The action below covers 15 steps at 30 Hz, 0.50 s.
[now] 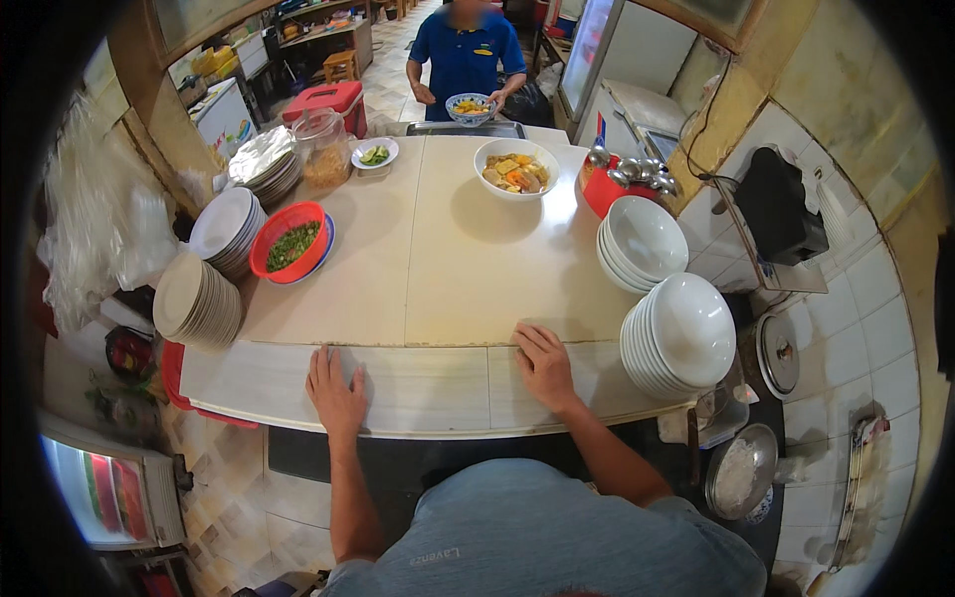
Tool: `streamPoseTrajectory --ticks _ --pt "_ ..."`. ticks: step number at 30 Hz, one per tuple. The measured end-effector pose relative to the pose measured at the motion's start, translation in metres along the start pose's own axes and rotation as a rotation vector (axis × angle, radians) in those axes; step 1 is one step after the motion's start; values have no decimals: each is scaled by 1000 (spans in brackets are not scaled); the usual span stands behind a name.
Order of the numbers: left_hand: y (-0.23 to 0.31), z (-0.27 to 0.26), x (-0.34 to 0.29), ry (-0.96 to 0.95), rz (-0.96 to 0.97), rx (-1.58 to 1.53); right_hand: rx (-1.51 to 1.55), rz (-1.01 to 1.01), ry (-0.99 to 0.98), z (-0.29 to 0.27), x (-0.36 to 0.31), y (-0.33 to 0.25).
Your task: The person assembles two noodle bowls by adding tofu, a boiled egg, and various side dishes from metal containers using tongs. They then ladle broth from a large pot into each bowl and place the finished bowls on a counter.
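My left hand [336,390] lies flat on the near strip of the tiled counter [338,269], fingers stretched out and nothing in them. To its right, my right hand [543,360] also rests on the counter's near part, open, with its fingertips by the tile seam. Nearest to that hand is a tall stack of white bowls [696,328]. Farther off, toward the counter's far side, stands a white bowl of food [517,170] with yellow and orange pieces. Beyond the counter a person in a blue shirt [468,55] holds a patterned bowl of food [470,108].
Stacked plates [199,298] line the left side, beside a red basket of chopped greens [291,244]. Behind them are a plastic jar [323,149] and a small dish of cut limes [375,155]. On the right are a red holder of ladles [612,184] and a metal pan [741,473].
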<state>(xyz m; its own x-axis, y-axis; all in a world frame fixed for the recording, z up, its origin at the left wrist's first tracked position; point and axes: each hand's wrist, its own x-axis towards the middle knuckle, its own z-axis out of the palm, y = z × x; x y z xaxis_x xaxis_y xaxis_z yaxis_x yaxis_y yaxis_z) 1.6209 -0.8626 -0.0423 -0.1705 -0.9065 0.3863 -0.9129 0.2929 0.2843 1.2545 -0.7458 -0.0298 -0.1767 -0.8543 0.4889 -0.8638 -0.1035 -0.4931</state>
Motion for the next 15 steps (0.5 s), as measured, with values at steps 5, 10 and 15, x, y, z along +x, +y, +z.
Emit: streamPoseTrajectory --ticks 5,10,15 --pt "2 -2 1 -17 -33 -21 -2 -10 5 0 0 -3" --pt "3 -5 2 -46 -24 0 -16 2 19 -1 3 -5" --pt "2 -4 3 -21 5 -25 -8 18 5 -2 3 -6"
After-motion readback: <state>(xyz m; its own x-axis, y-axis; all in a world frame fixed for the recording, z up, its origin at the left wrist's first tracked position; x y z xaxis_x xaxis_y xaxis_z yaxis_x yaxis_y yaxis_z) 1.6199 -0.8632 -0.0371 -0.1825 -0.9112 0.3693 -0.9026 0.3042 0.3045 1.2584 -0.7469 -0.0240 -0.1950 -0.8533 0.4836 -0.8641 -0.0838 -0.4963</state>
